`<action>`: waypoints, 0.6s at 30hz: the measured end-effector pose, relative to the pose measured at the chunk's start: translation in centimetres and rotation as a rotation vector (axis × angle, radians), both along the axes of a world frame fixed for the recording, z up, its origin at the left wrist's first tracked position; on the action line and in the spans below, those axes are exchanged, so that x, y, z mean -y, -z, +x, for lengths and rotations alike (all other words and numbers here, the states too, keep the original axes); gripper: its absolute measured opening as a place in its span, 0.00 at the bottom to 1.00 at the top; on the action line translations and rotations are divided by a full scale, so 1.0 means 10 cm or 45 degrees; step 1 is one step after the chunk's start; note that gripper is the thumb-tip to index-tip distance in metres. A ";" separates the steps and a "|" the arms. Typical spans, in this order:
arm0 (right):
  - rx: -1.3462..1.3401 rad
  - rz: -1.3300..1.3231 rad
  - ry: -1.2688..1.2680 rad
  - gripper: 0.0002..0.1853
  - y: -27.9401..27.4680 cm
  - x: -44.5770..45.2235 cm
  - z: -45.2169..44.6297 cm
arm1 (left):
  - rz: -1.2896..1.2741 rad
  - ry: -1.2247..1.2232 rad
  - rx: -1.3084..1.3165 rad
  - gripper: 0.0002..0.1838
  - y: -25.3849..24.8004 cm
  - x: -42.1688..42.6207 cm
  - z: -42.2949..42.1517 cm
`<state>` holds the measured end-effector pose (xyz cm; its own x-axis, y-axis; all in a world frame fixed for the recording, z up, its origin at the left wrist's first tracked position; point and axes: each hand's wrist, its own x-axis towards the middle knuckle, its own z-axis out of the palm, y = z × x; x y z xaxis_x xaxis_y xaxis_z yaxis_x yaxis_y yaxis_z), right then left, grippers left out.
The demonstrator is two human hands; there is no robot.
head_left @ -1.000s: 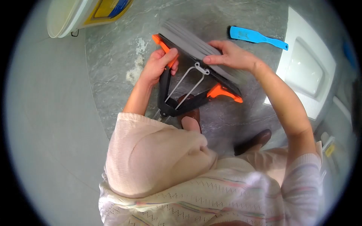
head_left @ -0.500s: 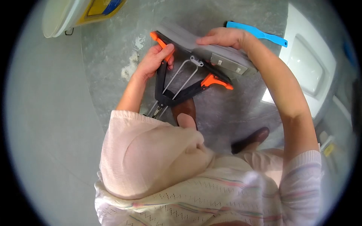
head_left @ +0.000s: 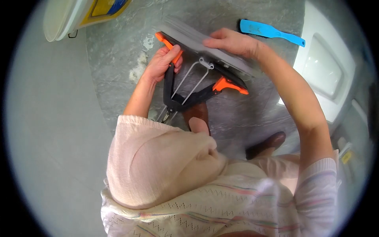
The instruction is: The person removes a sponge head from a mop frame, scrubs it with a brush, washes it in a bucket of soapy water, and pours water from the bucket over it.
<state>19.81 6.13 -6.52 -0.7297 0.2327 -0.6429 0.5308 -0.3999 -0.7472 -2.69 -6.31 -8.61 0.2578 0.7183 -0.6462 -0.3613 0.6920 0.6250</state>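
Bucket [head_left: 85, 17] with a yellow and blue label stands at the upper left, partly cut off by the picture's edge. Right of it, pale stains [head_left: 137, 70] mark the gray floor [head_left: 118, 55]. Next comes the left hand [head_left: 162, 61], gripping the left orange clip [head_left: 176, 57] of a mop frame [head_left: 169, 85], thumb on top and fingers curled round it. The frame spreads in a black V in front of the knees, above one brown shoe [head_left: 201, 112], with a metal wire loop [head_left: 189, 81] inside the V. Along its far side lies a long gray pad [head_left: 185, 35], slanting down to the right and blurred. On the pad rests the right hand [head_left: 233, 41], thumb side toward the body; some fingertips are hidden, so I cannot tell whether they grip. The right orange clip [head_left: 229, 85] is untouched. The step in hand looks like working the pad against the frame. To my judgement, the next move calls for a steady left hold and even right-hand pressure, lest the pad skew. Farther right, a blue brush [head_left: 272, 31] lies on the floor near a white basin [head_left: 300, 87], apart from both hands.
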 end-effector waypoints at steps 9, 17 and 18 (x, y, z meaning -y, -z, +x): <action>-0.044 0.196 0.041 0.29 -0.09 -0.04 -0.02 | -0.036 -0.020 0.188 0.23 -0.13 -0.02 0.05; 0.089 0.388 -0.293 0.32 -0.42 -0.29 -0.06 | -0.007 -0.026 0.360 0.28 -0.03 0.00 0.06; 0.065 0.407 -0.305 0.35 -0.41 -0.28 -0.06 | -0.026 -0.040 0.400 0.28 -0.03 0.00 0.08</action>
